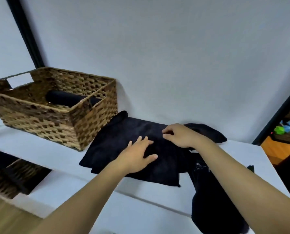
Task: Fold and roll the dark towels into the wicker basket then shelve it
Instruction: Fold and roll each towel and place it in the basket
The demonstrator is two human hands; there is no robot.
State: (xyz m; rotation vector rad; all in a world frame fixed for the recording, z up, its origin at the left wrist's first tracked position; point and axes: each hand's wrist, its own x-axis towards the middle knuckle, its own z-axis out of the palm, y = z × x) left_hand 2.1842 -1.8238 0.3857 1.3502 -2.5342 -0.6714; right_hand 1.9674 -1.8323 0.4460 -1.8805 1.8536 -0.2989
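Note:
A dark towel (117, 137) lies spread flat on the white shelf top (44, 149), just right of the wicker basket (59, 120). One rolled dark towel (65, 98) rests inside the basket. My left hand (137, 154) presses flat on the spread towel with fingers apart. My right hand (179, 135) rests on the towel's far right part, fingers curled and pinching at the fabric. Another dark towel (211, 196) hangs over the front edge under my right forearm, and more dark cloth (208, 130) lies bunched behind my right hand.
A white wall rises directly behind the shelf top. Below at left, a cubby holds another wicker basket (7, 179). At far right, beyond the unit's edge, are an orange floor (272, 149) and coloured dumbbells (287, 127).

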